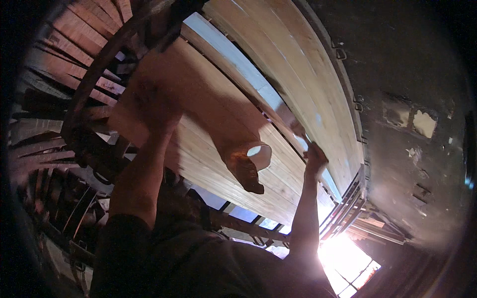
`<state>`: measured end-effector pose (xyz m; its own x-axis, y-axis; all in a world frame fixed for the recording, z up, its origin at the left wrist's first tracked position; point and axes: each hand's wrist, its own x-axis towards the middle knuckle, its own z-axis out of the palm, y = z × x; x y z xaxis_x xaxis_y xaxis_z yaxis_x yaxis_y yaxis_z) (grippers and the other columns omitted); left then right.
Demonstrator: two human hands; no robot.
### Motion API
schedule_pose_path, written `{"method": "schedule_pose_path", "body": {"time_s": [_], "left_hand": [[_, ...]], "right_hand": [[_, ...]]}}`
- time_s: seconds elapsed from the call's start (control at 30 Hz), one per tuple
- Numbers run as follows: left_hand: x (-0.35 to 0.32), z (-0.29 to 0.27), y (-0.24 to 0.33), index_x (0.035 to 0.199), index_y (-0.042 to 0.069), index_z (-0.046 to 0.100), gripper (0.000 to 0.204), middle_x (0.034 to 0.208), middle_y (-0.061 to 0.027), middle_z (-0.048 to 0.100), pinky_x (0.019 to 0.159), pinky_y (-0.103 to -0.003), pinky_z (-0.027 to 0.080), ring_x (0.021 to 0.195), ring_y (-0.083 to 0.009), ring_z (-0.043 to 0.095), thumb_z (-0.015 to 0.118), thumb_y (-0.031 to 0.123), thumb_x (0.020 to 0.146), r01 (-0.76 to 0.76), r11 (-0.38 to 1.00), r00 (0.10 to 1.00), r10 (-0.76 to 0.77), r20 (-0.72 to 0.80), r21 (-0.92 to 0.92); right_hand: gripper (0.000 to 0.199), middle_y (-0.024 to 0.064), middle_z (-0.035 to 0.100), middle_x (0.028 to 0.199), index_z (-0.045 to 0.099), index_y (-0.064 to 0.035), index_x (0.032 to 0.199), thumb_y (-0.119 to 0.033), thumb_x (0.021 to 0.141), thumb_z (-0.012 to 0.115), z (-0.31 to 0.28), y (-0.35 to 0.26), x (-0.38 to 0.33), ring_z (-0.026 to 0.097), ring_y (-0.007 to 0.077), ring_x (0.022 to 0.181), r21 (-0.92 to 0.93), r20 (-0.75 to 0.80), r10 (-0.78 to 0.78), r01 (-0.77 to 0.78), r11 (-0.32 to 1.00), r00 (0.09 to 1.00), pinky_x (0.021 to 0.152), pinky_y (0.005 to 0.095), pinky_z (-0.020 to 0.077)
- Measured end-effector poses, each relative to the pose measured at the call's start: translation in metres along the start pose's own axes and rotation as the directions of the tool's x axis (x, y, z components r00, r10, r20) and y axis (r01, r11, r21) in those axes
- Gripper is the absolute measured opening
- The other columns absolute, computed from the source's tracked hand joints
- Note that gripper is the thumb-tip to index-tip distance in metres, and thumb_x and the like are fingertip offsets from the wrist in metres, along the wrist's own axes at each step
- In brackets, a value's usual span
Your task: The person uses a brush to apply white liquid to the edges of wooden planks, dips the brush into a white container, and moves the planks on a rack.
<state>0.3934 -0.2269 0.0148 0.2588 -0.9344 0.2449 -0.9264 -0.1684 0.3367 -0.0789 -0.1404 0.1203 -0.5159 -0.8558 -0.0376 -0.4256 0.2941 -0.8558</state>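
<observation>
Long pale wooden planks (pixel 233 116) lie side by side in front of me. My left hand (pixel 160 113) is over their left part, deep in shadow, and its fingers cannot be made out. Farther right, my right hand (pixel 315 156) is closed at the edge of a narrow plank (pixel 248 74) whose face looks bluish white under the light. A dark gap runs along this plank. Between my hands, on or above the planks, is a brown curled shape (pixel 247 175) with a pale round opening; I cannot tell what it is.
A dark curved metal frame (pixel 87 99) stands at the left, with stacked wood pieces (pixel 67 39) behind it. A stained dark wall (pixel 412 144) rises on the right, beside small metal loops (pixel 340 52). Bright light comes through a window (pixel 348 263) at the lower right.
</observation>
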Motion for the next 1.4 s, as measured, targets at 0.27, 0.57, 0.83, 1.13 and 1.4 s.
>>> {"method": "schedule_pose_path", "body": {"time_s": [0.27,0.57,0.83,1.13,1.4], "left_hand": [[0.007,0.003,-0.002,0.127,0.0,0.05,0.049,0.131,-0.0272,0.046,0.111,-0.057,0.023,0.128,-0.0475,0.036,0.05,0.032,0.091,0.127,0.985,0.981,-0.107,0.162,-0.118],[0.01,0.004,-0.005,0.13,0.005,0.048,0.052,0.139,-0.0307,0.038,0.109,-0.064,0.023,0.134,-0.0522,0.029,0.059,0.028,0.085,0.112,0.989,0.992,-0.107,0.062,-0.101],[0.011,0.002,-0.005,0.134,0.006,0.046,0.054,0.143,-0.0295,0.035,0.11,-0.063,0.021,0.136,-0.0512,0.026,0.058,0.031,0.087,0.172,0.98,0.982,-0.162,0.099,-0.098],[0.015,0.002,-0.003,0.131,0.001,0.048,0.052,0.146,-0.0323,0.03,0.113,-0.062,0.016,0.138,-0.051,0.021,0.054,0.03,0.089,0.129,0.988,0.986,-0.119,0.121,-0.084],[0.013,-0.011,-0.002,0.122,-0.001,0.054,0.048,0.144,-0.0334,0.032,0.112,-0.064,0.016,0.137,-0.0524,0.022,0.045,0.035,0.092,0.154,0.981,0.982,-0.14,0.123,-0.115]], "right_hand": [[0.023,0.0139,0.069,0.083,0.067,0.0086,0.107,-0.001,0.085,0.064,0.207,-0.096,0.071,0.064,0.0173,0.061,0.102,0.264,-0.129,0.106,0.989,0.956,0.055,0.0306,0.0527],[0.028,0.0157,0.069,0.089,0.065,0.0098,0.108,-0.001,0.083,0.067,0.404,-0.193,0.126,0.066,0.02,0.064,0.376,0.461,-0.19,0.003,0.927,0.867,0.061,0.0306,0.056],[0.031,0.0159,0.069,0.089,0.066,0.0069,0.11,0.001,0.079,0.068,0.334,-0.138,0.149,0.066,0.0207,0.061,0.292,0.516,-0.143,-0.016,0.956,0.845,0.053,0.0301,0.0548],[0.042,0.0105,0.065,0.094,0.058,0.0066,0.122,-0.004,0.082,0.068,0.353,-0.153,0.169,0.061,0.0193,0.077,0.461,0.724,-0.207,-0.238,0.855,0.658,0.068,0.0311,0.0487],[0.045,0.0107,0.066,0.094,0.058,0.0068,0.12,-0.007,0.08,0.072,0.297,-0.075,0.207,0.061,0.0178,0.08,0.186,0.718,0.015,-0.213,0.959,0.696,0.066,0.0264,0.0464]]}}
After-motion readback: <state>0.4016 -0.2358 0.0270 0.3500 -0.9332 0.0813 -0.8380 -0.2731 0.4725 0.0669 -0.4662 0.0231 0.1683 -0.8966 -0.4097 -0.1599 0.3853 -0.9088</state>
